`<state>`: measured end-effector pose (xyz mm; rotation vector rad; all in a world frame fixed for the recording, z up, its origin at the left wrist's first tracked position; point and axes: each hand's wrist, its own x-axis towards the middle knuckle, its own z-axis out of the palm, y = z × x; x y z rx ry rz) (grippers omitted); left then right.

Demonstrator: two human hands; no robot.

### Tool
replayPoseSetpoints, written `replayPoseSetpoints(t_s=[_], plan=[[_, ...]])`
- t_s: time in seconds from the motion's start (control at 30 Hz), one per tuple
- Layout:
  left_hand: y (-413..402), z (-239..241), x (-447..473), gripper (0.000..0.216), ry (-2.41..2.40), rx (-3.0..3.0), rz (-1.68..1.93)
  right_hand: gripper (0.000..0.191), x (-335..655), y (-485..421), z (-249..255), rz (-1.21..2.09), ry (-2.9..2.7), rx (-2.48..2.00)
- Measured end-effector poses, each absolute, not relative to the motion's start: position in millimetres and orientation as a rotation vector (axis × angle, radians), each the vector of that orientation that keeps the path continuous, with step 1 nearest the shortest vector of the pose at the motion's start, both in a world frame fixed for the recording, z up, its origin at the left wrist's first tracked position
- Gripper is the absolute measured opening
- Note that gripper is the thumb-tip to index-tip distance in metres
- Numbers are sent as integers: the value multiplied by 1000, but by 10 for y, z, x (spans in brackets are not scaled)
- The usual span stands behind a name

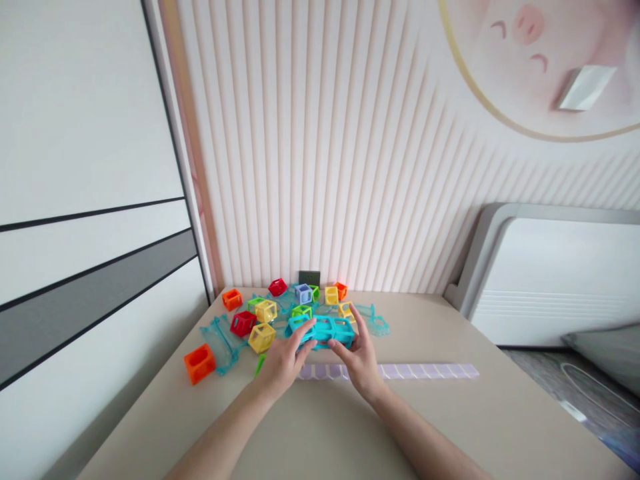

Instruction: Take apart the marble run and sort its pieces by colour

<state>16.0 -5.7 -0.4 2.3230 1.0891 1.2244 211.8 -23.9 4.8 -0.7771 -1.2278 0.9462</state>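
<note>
Turquoise frame (324, 330) sits at picture centre, just above the table (450, 413), pinched at its ends by left hand (283, 363) and right hand (357, 360), both closed on it, apparently to keep it level. Loose coloured cubes (261, 338) lie behind; lilac strip (425, 371) below the hands.

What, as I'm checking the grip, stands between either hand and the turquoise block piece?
Nothing visible. The left hand and right hand both hold the turquoise block piece at its ends; the loose coloured cubes lie beside and behind it.
</note>
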Motion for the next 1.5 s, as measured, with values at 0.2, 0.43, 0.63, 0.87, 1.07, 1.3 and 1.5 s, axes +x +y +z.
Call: replayPoseSetpoints(t_s=[0.2,0.43,0.63,0.87,1.07,1.3,1.5], plan=[[-66,170,60,36,1288,2753,1268,50,2112,-282,-36,505,-1282,-918],[175,681,-610,51,2206,2375,878,54,2176,-267,-50,496,-1263,-935],[484,725,-1180,50,2263,2296,215,53,2127,-281,-171,518,-1388,-913],[512,595,-1375,51,2191,2342,-115,52,2123,-316,-159,548,-1443,-897],[493,528,-1277,48,2158,2350,-57,48,2139,-296,-167,468,-1445,-943],[192,774,-882,39,2256,2485,500,37,2140,-285,-201,455,-1468,-976],[-276,751,-139,73,1059,2826,511,39,2166,-361,-230,310,-1740,-755]])
